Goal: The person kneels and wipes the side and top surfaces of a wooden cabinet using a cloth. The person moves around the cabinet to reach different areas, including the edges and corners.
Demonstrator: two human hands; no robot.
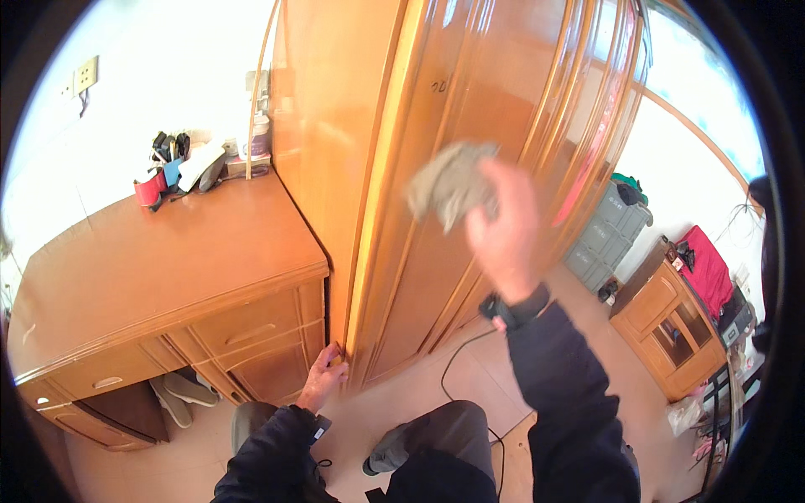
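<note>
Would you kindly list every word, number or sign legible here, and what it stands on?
None reads clearly.
Wardrobe: small dark marks, not clear enough to read.
Grey crates: pale markings, too small.
White container: label too small.

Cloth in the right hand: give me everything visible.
The cloth is grey-beige, bunched and creased, with an uneven outline; it looks like soft fabric. Motion blur hides its weave and any wear. The right hand grips it at its right side, and the rest spreads out to the left. It is in front of the glossy orange-brown wardrobe; whether it touches the door, I can't tell.
</note>
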